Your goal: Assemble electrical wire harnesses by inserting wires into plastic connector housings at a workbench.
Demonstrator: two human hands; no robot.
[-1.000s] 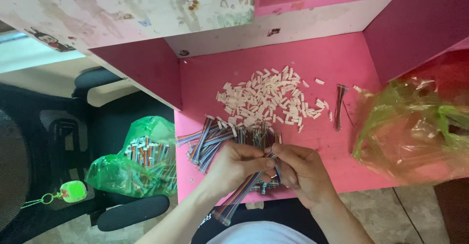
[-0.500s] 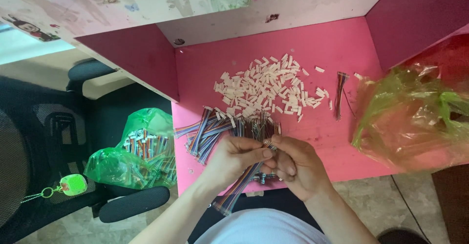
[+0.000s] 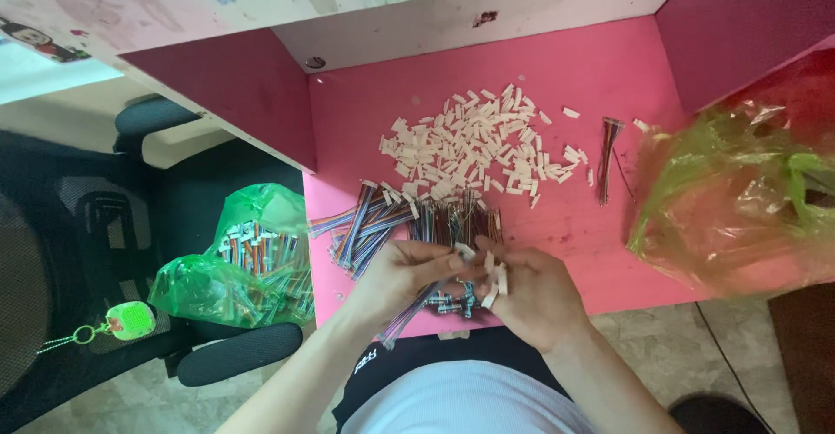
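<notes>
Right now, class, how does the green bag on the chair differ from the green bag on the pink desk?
The green bag on the chair sits left of the pink desk, off it; the green bag on the desk lies at its right edge. The chair bag shows multicoloured wire bundles inside; the desk bag's contents cannot be made out. Both are crumpled translucent green plastic.

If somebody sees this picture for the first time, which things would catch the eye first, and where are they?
First the bright pink desk, with a heap of small white connector pieces at its middle. At its near edge the left hand and right hand meet over bundles of multicoloured wires, the right hand holding a few white pieces. A green plastic bag of wires sits on the black chair at the left, and a larger crumpled green bag at the right.
</notes>
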